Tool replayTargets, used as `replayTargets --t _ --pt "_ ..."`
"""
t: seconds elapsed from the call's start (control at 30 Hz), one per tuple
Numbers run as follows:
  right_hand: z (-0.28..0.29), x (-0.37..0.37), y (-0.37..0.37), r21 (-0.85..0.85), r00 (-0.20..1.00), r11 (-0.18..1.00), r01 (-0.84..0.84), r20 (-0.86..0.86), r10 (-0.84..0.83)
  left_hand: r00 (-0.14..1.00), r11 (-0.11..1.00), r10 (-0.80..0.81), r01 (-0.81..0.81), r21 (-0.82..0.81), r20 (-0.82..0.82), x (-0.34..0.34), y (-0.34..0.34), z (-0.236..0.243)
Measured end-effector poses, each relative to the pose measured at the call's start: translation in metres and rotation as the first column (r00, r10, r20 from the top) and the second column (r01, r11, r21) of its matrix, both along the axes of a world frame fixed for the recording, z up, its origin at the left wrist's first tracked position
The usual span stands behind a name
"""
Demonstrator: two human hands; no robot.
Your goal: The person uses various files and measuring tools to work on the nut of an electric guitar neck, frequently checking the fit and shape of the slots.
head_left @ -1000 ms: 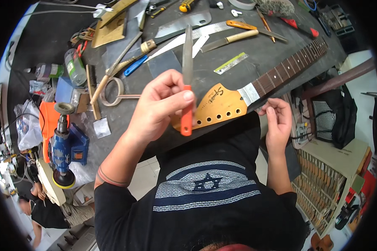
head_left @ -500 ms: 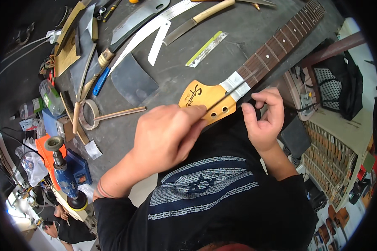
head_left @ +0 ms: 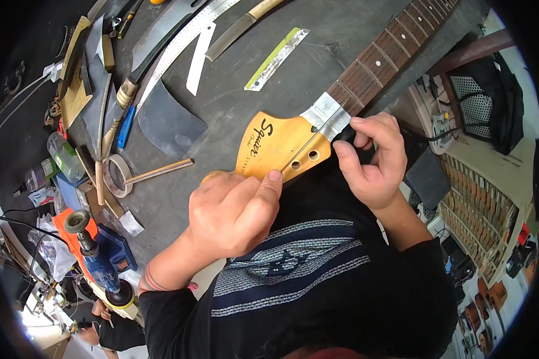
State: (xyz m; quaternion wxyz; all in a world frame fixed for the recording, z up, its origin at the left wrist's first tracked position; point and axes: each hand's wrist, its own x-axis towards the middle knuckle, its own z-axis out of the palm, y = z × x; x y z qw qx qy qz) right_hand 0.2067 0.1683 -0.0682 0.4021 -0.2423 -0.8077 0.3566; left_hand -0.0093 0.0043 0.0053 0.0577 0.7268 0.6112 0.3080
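Observation:
My left hand [head_left: 233, 215] is closed on a thin metal file [head_left: 308, 143], its handle hidden under my fingers, laid diagonally across the yellow wooden guitar headstock [head_left: 254, 149] with black lettering and tuner holes. The file runs onto the silver-taped strip [head_left: 317, 110] where the headstock meets the dark fretted neck [head_left: 380, 66]. My right hand [head_left: 374, 161] is at the neck's near edge, fingers curled but apart from the thumb, the index fingertip touching the taped area by the file's far end.
The grey bench [head_left: 221, 96] holds knives [head_left: 221, 45], a white rule [head_left: 200, 57], a green-striped blade [head_left: 275, 60], a tape roll [head_left: 117, 176] and a blue polisher [head_left: 102, 266]. Shelved tools [head_left: 473, 221] stand right. Another person [head_left: 117, 332] is at lower left.
The upright orange-handled file was lowered flat across the headstock; since then my left hand has moved down and left, and my right index finger has reached the taped strip.

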Motion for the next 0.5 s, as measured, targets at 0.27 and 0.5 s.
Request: replayTargets --t 0.27,0.5 --pt "0.0057 -0.0045 0.0057 0.128 0.999 0.991 -0.026 0.043 0.021 1.0 1.0 -0.019 0.019 -0.018 -0.014 -0.0007 -0.0018 0.0003" --pt "0.0076 -0.0058 0.0072 0.169 0.999 0.985 -0.03 0.046 0.022 1.0 0.999 -0.028 0.028 -0.037 -0.008 -0.0018 -0.0032 0.0003"
